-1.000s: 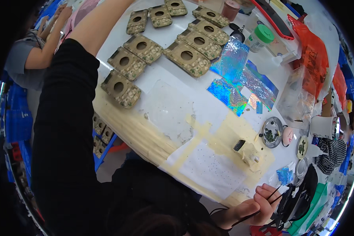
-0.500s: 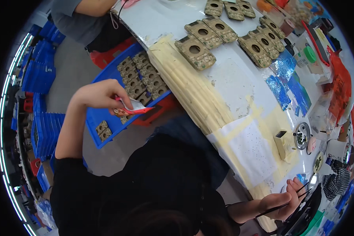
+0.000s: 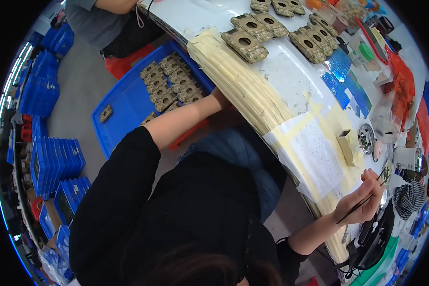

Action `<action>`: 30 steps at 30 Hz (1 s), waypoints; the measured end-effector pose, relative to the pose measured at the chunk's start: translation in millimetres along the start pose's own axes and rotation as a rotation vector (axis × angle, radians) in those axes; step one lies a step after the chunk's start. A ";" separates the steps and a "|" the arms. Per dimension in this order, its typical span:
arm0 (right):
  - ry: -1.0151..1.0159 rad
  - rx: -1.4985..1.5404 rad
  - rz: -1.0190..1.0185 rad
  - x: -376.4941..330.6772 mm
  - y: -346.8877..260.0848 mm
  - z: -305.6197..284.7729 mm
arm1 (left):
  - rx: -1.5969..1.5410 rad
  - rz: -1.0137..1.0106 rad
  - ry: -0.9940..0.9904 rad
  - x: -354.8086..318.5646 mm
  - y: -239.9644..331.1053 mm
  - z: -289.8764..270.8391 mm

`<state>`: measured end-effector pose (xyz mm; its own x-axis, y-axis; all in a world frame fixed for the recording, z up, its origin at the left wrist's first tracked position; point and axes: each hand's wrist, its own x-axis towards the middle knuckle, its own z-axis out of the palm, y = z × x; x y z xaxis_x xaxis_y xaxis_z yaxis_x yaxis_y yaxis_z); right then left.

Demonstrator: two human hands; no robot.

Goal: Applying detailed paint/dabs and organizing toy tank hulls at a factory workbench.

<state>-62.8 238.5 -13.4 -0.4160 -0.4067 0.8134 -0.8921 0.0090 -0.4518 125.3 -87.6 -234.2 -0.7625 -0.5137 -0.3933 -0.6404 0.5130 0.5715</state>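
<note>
My left hand (image 3: pixel 219 98) reaches in under the table's taped edge, beside the blue tray (image 3: pixel 107 93). Its fingers are out of sight, so what they hold cannot be seen. Several camouflage toy tank bodies (image 3: pixel 165 100), each with a round hole, lie in that tray. Over the right end of the table, my right hand (image 3: pixel 362 200) is closed on thin dark tweezers (image 3: pixel 346 216). The tweezer tips point toward small dark green pieces near a round metal dish (image 3: pixel 365 136).
More tank bodies (image 3: pixel 245 44) stand in groups on the far part of the table. A speckled white sheet (image 3: pixel 314 155) and a yellowish box-shaped block (image 3: pixel 349 148) are nearer. A person's arm (image 3: pixel 117 5) shows at the far left; blue crates (image 3: pixel 57 164) are stacked leftward.
My left hand has gone from above the tray, with a red and white packet, to under the table edge; the packet is now out of sight. My right hand rose slightly with the tweezers.
</note>
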 end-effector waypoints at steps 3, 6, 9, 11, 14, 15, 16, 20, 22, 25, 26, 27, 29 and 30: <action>0.001 -0.019 0.056 -1.7 -1.4 -1.2 | 0.075 0.037 0.068 27.1 -5.7 14.8; -0.021 -0.029 0.067 2.1 -5.1 0.9 | 0.134 0.026 0.135 38.6 -29.2 13.7; -0.015 -0.072 0.069 2.7 -3.6 3.8 | 0.172 0.014 0.167 49.0 -50.0 16.6; -0.018 -0.085 0.092 3.0 -3.4 3.7 | 0.197 0.021 0.175 52.7 -56.4 22.6; -0.019 -0.110 0.095 5.3 -3.9 4.9 | 0.234 0.039 0.186 53.7 -62.7 28.6; -0.024 -0.127 0.089 4.7 -4.5 5.3 | 0.243 0.046 0.189 51.2 -65.1 31.3; -0.030 -0.143 0.083 4.1 -4.8 5.8 | 0.260 0.063 0.197 50.7 -65.5 31.8; -0.042 -0.087 0.027 4.7 0.9 3.9 | 0.326 0.155 0.235 49.1 -63.1 29.1; -0.058 -0.017 -0.079 5.3 1.1 2.3 | 0.378 0.249 0.261 48.7 -53.5 29.1; -0.159 0.044 -0.144 4.3 -14.3 7.6 | 0.464 0.394 0.319 46.6 -41.3 27.7; -0.220 0.095 -0.165 2.7 -23.0 7.7 | 0.492 0.452 0.348 42.1 -40.4 27.4; -0.367 0.162 -0.163 3.8 -44.9 10.2 | 0.517 0.512 0.381 40.9 -37.3 24.9; -0.635 0.314 -0.228 -3.4 -82.7 27.1 | 0.556 0.661 0.460 36.8 -31.8 20.3; -0.763 0.399 -0.294 -7.9 -93.6 40.8 | 0.565 0.741 0.498 32.7 -29.0 16.2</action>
<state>31.2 203.6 7.5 0.1756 -0.8382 0.5164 -0.7571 -0.4502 -0.4734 117.5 -108.2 -275.3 -0.9387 -0.0998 0.3300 -0.0780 0.9938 0.0789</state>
